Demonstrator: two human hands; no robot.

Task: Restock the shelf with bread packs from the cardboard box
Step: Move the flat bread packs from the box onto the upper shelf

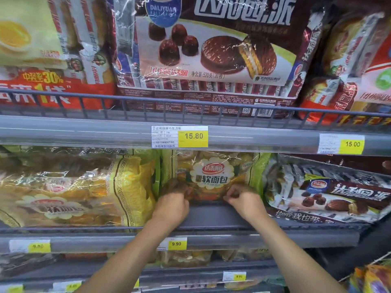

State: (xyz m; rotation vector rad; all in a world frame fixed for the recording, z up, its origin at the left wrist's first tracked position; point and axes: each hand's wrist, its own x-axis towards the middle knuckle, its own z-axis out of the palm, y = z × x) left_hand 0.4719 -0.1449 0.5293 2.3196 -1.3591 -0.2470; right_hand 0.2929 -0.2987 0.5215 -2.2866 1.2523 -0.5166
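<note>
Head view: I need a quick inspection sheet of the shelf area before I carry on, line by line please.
Surface: middle shelf, grey, with a bare strip in front of the bread pack.
Job's things: bread pack stands upright, set back from the front rail, label forward; cardboard box not in view.
Clutter: neighbouring bread packs to its left; chocolate pie bag leaning at its right.
Grippers: left hand and right hand each pinch the bread pack's lower edge.
Cables: nothing seen.
Surroundings: large chocolate pie pack on the shelf above; 15.80 price tag and 9.90 price tag on the rails; more packs on lower shelves.
</note>
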